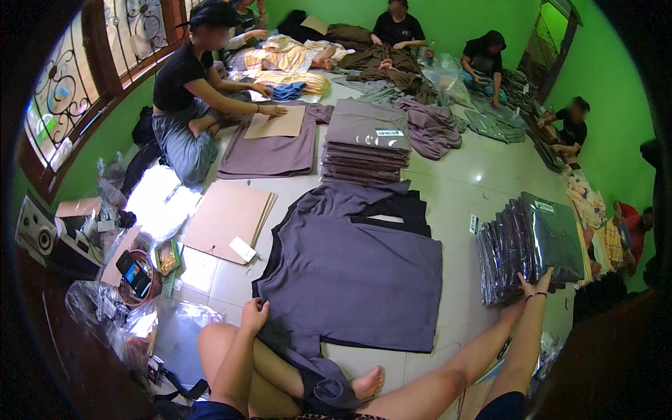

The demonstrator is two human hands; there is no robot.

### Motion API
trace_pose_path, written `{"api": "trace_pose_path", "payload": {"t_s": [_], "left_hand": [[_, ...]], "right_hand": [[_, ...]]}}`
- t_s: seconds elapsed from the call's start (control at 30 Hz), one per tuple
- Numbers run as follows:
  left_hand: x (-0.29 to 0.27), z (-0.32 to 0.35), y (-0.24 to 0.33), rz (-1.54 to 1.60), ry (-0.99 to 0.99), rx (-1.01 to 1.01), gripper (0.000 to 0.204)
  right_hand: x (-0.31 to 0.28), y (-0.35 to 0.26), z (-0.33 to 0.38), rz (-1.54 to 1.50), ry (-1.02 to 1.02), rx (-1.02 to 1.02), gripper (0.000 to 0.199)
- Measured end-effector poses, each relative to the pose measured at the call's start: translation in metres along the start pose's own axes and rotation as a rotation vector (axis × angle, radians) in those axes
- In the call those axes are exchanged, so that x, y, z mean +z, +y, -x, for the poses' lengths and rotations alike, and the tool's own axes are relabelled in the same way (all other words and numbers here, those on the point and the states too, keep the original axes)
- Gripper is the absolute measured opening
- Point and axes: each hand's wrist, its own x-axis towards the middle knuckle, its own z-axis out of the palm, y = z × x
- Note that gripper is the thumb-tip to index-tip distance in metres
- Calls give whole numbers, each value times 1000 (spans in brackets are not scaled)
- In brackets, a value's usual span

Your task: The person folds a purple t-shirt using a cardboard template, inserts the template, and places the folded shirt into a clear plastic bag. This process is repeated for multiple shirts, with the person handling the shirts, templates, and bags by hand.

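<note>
A dark grey long-sleeved shirt [364,273] lies spread on the floor before my crossed legs, a black layer showing along its edges. One sleeve hangs toward my lap. My left hand [254,316] is closed at the shirt's left edge, fingers curled on the cloth. To the right, my right hand [535,285] reaches the near edge of a row of shirts in clear plastic bags [500,248]. Its thumb and fingers are spread against the bags. A larger bagged dark shirt [560,238] leans at the right end of that row.
Brown cardboard sheets [227,217] with a white tag lie left of the shirt. Beyond it stands a stack of bagged shirts [365,143]. A co-worker [192,98] holds cardboard on another shirt. Left are a phone [134,274] in a basket, plastic bags and a speaker [38,234].
</note>
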Motion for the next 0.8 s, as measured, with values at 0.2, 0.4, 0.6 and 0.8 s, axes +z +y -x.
{"api": "trace_pose_path", "payload": {"t_s": [0.2,0.4,0.6,0.8], "left_hand": [[5,-4,10,-14,36,-39,41],[7,-13,9,-7,30,-113,33],[11,-18,6,-75,34,-108,36],[3,-15,13,-117,-96,-142,38]], "right_hand": [[15,-32,-4,26,35,137,104],[-4,-7,8,12,-119,-100,91],[-82,139,28,753,-136,-230,45],[-133,254,115,1644,-348,-126,37]]}}
